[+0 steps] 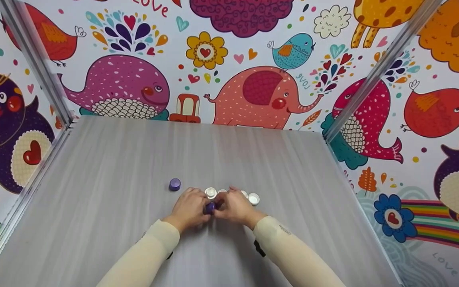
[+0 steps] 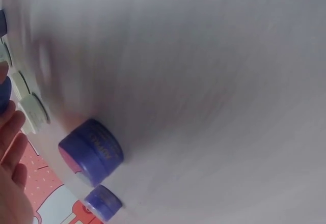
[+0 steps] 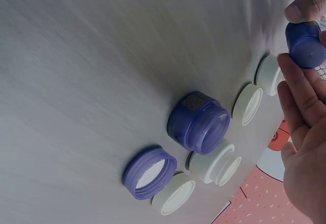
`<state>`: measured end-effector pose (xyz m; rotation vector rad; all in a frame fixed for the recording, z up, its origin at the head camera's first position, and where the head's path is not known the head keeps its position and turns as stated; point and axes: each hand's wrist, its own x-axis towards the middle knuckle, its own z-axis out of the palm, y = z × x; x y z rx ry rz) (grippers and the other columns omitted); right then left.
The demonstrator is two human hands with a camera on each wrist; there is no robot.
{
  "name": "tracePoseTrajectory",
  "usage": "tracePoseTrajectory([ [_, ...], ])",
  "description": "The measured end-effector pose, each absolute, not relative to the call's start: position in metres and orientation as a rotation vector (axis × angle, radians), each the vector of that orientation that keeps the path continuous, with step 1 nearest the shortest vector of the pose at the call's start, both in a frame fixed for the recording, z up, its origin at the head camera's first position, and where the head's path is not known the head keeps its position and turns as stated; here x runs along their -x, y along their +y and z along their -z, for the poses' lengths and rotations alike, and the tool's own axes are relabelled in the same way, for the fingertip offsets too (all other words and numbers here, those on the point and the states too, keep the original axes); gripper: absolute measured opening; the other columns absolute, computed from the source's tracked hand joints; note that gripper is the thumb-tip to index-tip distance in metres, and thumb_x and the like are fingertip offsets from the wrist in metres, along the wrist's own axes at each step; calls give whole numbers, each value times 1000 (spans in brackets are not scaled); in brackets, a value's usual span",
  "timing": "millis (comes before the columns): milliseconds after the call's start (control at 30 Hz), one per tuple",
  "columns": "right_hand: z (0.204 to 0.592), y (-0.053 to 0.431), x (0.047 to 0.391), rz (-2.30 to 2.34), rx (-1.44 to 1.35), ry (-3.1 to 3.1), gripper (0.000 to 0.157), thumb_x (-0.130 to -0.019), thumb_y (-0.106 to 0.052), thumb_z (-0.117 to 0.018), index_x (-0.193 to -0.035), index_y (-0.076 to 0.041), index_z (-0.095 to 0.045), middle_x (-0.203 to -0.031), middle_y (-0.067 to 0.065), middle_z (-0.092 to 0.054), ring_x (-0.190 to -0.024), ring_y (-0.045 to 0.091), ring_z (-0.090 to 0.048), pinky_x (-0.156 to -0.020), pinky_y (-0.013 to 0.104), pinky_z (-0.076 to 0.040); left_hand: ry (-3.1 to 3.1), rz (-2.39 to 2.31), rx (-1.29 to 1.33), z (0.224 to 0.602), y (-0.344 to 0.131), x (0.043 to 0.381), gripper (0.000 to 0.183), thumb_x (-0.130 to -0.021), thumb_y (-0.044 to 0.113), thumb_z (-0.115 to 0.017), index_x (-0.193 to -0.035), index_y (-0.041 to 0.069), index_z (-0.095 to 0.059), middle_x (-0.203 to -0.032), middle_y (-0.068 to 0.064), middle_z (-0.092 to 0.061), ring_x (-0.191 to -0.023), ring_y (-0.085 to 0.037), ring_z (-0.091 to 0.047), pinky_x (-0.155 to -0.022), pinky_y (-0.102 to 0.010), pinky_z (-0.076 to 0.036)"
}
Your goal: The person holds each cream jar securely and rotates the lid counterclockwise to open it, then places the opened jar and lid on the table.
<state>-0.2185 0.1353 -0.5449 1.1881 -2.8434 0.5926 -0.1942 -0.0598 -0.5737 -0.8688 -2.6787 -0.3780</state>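
Both hands meet over the grey table around a small purple jar (image 1: 210, 207). My left hand (image 1: 189, 207) pinches it from one side, thumb against fingers, and my right hand (image 1: 235, 205) grips it from the other. In the right wrist view the small jar (image 3: 307, 48) sits between thumb and fingers. Below that hand stand a lidless purple jar (image 3: 196, 122) and its ring-shaped purple lid (image 3: 149, 173). Two purple jars, a larger one (image 2: 91, 152) and a smaller one (image 2: 103, 202), stand near the left hand.
Just beyond the hands is a row of white pieces: a jar (image 1: 210, 193) and, at the right end, a round lid (image 1: 254, 199), others partly covered by the right hand. One purple jar (image 1: 175, 184) stands to the left. Walls with cartoon animals (image 1: 126, 85) enclose the table.
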Motion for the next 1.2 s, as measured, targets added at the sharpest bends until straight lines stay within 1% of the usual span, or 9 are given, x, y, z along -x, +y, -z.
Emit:
tracePoseTrajectory([
  [133,544,137,218,-546,-1213,-2838,26,-74,-25,-78,-95,-11,-70,-86,-6,-71,-83,10,-65,-109,53,-33,-2671,380,875,575,-60,193,28,-69,37,-82,-79,12,-74,-83,-1,-70,-83,-23,-61,-85,-39,-45],
  [367,544,138,218,-542,-1192,-2828,28,-75,-27,-77,-98,-13,-70,-90,-7,-72,-87,8,-66,-109,51,-33,-2625,396,851,577,-60,193,30,-69,38,-82,-83,13,-73,-81,-2,-68,-80,-24,-61,-82,-39,-45],
  [533,544,139,218,-589,-1134,-2854,26,-82,-27,-70,-102,-11,-70,-92,-3,-73,-88,12,-68,-109,53,-32,-2604,405,845,578,-60,193,33,-69,36,-83,-90,13,-74,-82,-2,-69,-79,-24,-62,-80,-40,-46],
  [667,544,139,218,-571,-1066,-2902,23,-89,-30,-65,-99,-9,-70,-86,-2,-72,-83,13,-67,-108,55,-33,-2606,424,828,578,-59,193,28,-68,34,-82,-85,14,-72,-80,-2,-69,-79,-24,-62,-79,-40,-46],
  [767,544,140,217,-551,-1055,-2913,22,-91,-30,-64,-96,-10,-70,-82,-5,-71,-79,11,-66,-107,55,-34,-2612,433,813,578,-58,193,25,-68,33,-81,-80,14,-70,-78,-1,-68,-78,-24,-61,-79,-39,-46],
  [867,544,139,216,-560,-1072,-2897,20,-90,-29,-66,-94,-10,-71,-81,-6,-71,-78,11,-67,-106,55,-35,-2612,437,816,577,-58,192,25,-68,33,-81,-80,14,-71,-79,-1,-68,-79,-24,-61,-79,-39,-45],
  [967,544,138,216,-584,-1092,-2886,19,-88,-28,-69,-94,-10,-71,-82,-5,-72,-79,13,-69,-106,54,-36,-2609,439,826,576,-58,192,27,-67,32,-81,-84,14,-72,-81,-2,-69,-80,-25,-62,-79,-40,-45],
  [1200,543,137,218,-603,-1154,-2874,24,-79,-25,-75,-99,-12,-68,-94,-6,-73,-91,8,-68,-108,54,-34,-2636,434,828,578,-59,193,34,-68,34,-81,-94,13,-74,-86,-2,-70,-82,-25,-62,-79,-39,-45],
])
